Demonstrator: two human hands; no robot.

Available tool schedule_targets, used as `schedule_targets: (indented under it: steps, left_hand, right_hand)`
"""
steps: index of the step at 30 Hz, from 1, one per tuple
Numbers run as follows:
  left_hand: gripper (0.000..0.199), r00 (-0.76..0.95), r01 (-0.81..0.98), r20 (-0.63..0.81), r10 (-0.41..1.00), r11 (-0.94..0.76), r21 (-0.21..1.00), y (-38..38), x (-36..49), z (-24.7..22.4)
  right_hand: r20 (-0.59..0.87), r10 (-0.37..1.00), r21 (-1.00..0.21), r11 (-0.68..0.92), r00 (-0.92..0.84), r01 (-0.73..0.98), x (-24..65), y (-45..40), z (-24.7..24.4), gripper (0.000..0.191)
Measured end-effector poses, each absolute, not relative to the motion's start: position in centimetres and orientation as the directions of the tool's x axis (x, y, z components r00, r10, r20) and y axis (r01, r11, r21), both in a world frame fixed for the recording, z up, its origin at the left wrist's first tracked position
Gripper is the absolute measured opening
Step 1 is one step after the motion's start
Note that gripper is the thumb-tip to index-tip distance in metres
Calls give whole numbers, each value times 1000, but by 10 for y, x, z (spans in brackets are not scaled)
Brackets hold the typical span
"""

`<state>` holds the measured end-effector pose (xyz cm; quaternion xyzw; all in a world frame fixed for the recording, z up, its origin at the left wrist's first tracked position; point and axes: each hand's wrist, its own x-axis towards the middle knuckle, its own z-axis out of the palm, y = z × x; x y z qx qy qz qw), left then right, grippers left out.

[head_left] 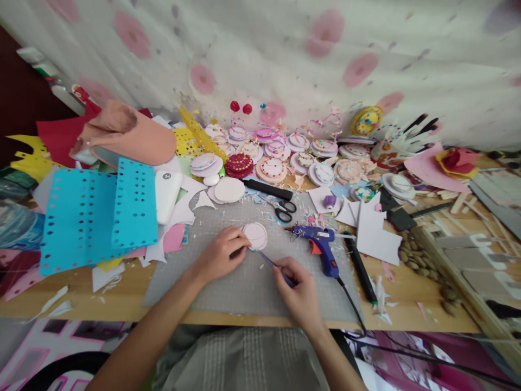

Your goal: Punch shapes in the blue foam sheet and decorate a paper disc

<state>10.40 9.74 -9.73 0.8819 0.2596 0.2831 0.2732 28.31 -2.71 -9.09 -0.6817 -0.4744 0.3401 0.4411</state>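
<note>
Right hand (pixel 299 291) partly hides purple tool (pixel 268 259); left edge crops bottle (pixel 21 225).

One head-worn camera looks forward and down — hands (pixel 228 251) near, patterned cloth (pixel 260 49) beyond the desk (pixel 122 307).

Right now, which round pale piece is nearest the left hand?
The pale disc on the grey mat, beside the left hand; the other round pale pieces lie farther back.

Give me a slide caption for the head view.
On a grey mat, left hand touches a pale disc; right hand holds a thin tool at its edge.
</note>
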Motion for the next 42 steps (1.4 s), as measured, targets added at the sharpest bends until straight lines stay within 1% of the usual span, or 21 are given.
schedule_targets:
  steps: [2, 3, 6, 8, 11, 14, 16, 19, 21, 28, 36, 42]
  left_hand:
    - [23, 702, 306, 361, 614, -718, 626, 98, 103, -98]
    - [24, 698, 305, 370, 614, -721, 622, 98, 103, -99]
    - [29, 686, 300, 394, 611, -732, 612, 99, 103, -100]
    - [31, 679, 287, 402, 615, -726, 625, 99, 102, -99]
    - [29, 624, 279, 417, 660, -688, 670, 101, 99, -97]
    - [25, 525, 313, 413, 744, -620, 719, 105, 96, -96]
    - [23, 472, 328, 402, 785, -579, 746, 108, 94, -95]
    - [20, 429, 327, 385, 817, -538, 777, 112, 93, -95]
    - [20, 405, 325, 383, 830, -522, 788, 113, 92, -96]
    - [19, 363, 327, 412, 836, -528, 784, 112, 89, -95]
    - [20, 368, 326, 409, 835, -528, 784, 112, 88, -96]
    - [20, 371, 320, 405, 836, -524, 789, 111, 89, -96]
  right_hand:
    - [-12, 903, -934, -164, 430, 318, 300, -28, -79, 20]
    - [29, 864, -929, -162, 502, 332, 313, -27, -72, 20]
    - [174, 767, -879, -161, 618, 448, 358, -17, -50, 26]
    - [268, 732, -832, -152, 627, 533, 386, -3, -40, 27]
    - [344, 789, -738, -109, 510, 666, 417, 27, -35, 29]
    - [313, 876, -636, -93, 366, 766, 432, 58, -37, 28]
    - [257, 918, -512, -136, 303, 848, 435, 76, -39, 25]
    - [181, 947, -301, -203, 265, 932, 436, 96, -42, 25]
    - [154, 956, -231, -211, 250, 950, 437, 106, -44, 26]
    - [102, 978, -174, -161, 180, 971, 436, 129, -54, 23]
    - [73, 979, -157, -176, 189, 972, 436, 130, -60, 23]
    - [88, 969, -153, -214, 229, 965, 437, 130, -57, 26]
